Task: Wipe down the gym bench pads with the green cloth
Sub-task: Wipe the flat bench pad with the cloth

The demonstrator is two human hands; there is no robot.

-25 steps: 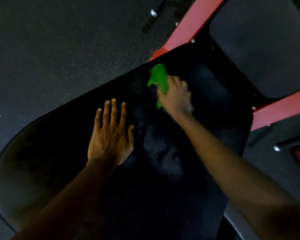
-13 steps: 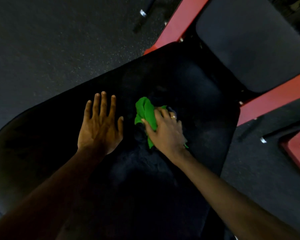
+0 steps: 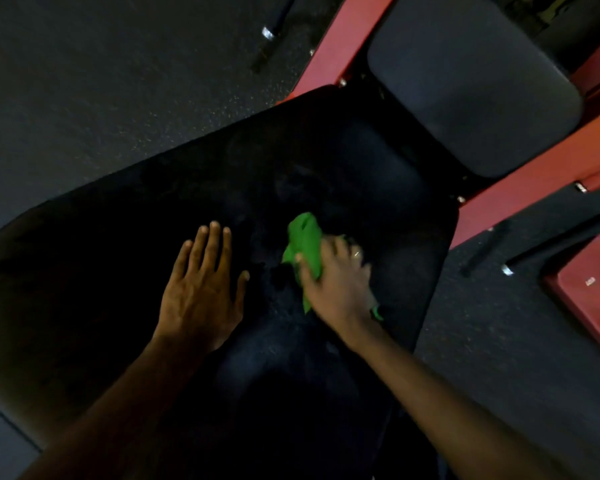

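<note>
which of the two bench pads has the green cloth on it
The big black pad nearest the camera: the right hand grips the green cloth on it, left hand flat beside. The smaller grey pad beyond is untouched.

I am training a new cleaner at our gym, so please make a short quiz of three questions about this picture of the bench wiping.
1. True or false: the left hand lies flat, fingers straight, on the large black pad.
2. Which hand grips the green cloth? A) left B) right C) both
3. Fill in: the frame beside the smaller grey pad is ____ in colour.

Key: 1 true. 2 B, the right hand grips it. 3 red.
</note>
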